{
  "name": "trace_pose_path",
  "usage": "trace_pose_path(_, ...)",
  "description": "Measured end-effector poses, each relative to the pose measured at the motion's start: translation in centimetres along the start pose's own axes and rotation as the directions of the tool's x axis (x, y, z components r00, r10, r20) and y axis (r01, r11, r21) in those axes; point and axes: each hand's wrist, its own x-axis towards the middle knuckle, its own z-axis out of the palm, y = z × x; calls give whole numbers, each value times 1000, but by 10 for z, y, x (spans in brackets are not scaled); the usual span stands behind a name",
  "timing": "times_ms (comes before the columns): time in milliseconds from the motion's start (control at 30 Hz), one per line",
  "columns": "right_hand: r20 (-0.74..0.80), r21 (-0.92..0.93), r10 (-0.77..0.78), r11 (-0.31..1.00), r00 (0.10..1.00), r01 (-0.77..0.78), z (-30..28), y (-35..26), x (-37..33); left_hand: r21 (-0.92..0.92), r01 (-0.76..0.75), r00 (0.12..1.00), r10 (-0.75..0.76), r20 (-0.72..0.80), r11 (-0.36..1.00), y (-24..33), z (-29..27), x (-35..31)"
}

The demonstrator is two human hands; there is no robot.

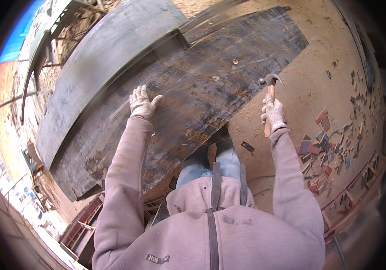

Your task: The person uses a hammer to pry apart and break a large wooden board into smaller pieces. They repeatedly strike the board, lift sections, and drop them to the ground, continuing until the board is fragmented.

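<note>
A claw hammer [271, 90] with a wooden handle and dark metal head is in my right hand [274, 113], its gloved fingers wrapped round the handle. The head points away from me, just off the right edge of a large dark board [202, 96]. That board has a worn, scuffed surface and lies across in front of me. My left hand [142, 104], also in a pale work glove, is over the board with fingers spread and nothing in it. Whether its palm touches the surface I cannot tell.
A grey sheet [125, 29] lies beyond the board, with a dark raised edge [125, 67] between them. Scattered offcuts [323, 139] in red, blue and brown cover the sandy ground at right. Metal frames stand at far left [44, 58] and lower right [350, 198].
</note>
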Motion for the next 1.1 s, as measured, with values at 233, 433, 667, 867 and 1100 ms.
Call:
trace_pose_path(233,4,259,166,952,986,-162,38,51,12,64,-41,994,34,101,997,7,14,30)
trace_pose_path(433,54,132,242,960,969,-247,49,63,-14,54,14,987,-22,159,998,1,10,35)
trace_pose_path(667,190,55,292,950,938,-307,38,56,27,57,54,970,-66,233,997,4,5,44)
trace_pose_path(867,-207,241,116,968,971,-64,36,24,14,77,105,956,-122,266,992,-2,10,47)
trace_pose_path(1100,-2,-502,-114,859,993,98,64,110,-7,106,124,948,-149,281,987,-7,10,47)
